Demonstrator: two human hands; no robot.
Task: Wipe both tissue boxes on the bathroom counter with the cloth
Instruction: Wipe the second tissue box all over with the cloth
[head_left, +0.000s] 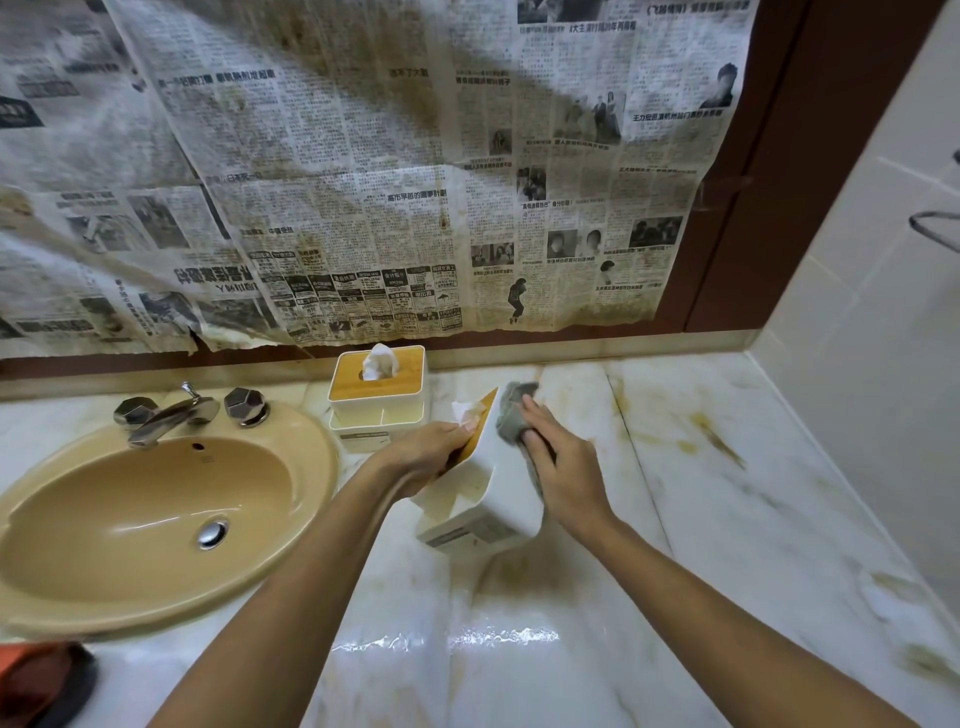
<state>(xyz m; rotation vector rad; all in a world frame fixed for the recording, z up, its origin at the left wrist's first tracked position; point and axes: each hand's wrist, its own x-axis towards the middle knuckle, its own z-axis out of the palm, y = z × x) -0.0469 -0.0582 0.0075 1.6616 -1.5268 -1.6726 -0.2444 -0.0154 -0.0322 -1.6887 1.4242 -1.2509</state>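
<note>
Tissue box (483, 499), white with a bamboo lid, is tipped over above the marble counter (701, 519), just right of the sink (130, 519); it looks lifted clear of the surface, though whether its lower corner touches cannot be told. The left hand (431, 449) grips it by the lid edge, fingers curled round the rim beside the tissue (462, 413) poking out. The right hand (566, 467) holds the bunched grey cloth (511, 410) against the upturned white side, fingers bent over it. The lid faces left and away towards the wall, and the labelled base faces back towards the person. The long axis seems to run from near to far, rising towards the wall, but the wide lens makes this uncertain. To wipe this side well, the cloth should probably travel in overlapping strokes along the length from lid end to base end, while the left hand braces against the push. The tissue box can then be turned to bring up each remaining face. The second tissue box (379, 395) stands upright against the back wall beside the tap (171, 413), lid up.
</note>
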